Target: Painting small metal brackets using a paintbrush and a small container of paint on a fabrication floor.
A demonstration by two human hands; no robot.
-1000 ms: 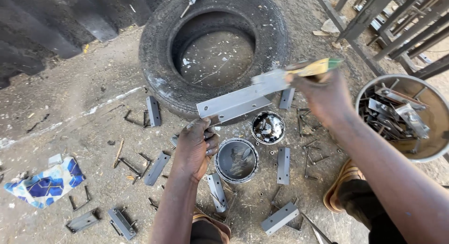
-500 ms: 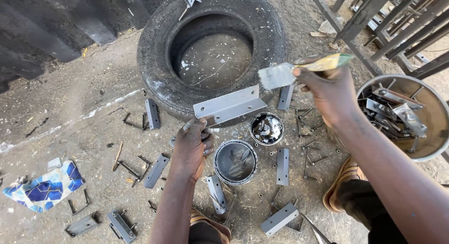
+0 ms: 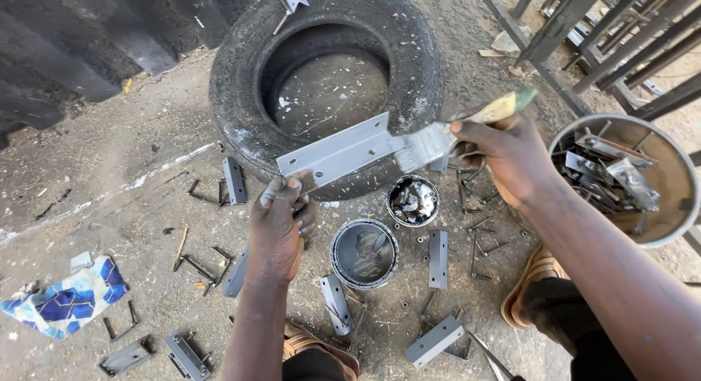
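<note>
Our left hand (image 3: 281, 224) grips the angle bracket (image 3: 343, 153) by its lower-left end; our right hand (image 3: 504, 158), closed around the brush (image 3: 456, 132), lays bristles on its upper-right end.

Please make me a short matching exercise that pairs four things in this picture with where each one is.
Things:
1. brush
2. bracket
3. tyre
4. cloth

Places:
A. lying flat beyond the hands
B. held in the left hand
C. on the ground at far left
D. held in the right hand

Pairs: 1-D, 2-B, 3-A, 4-C
</note>
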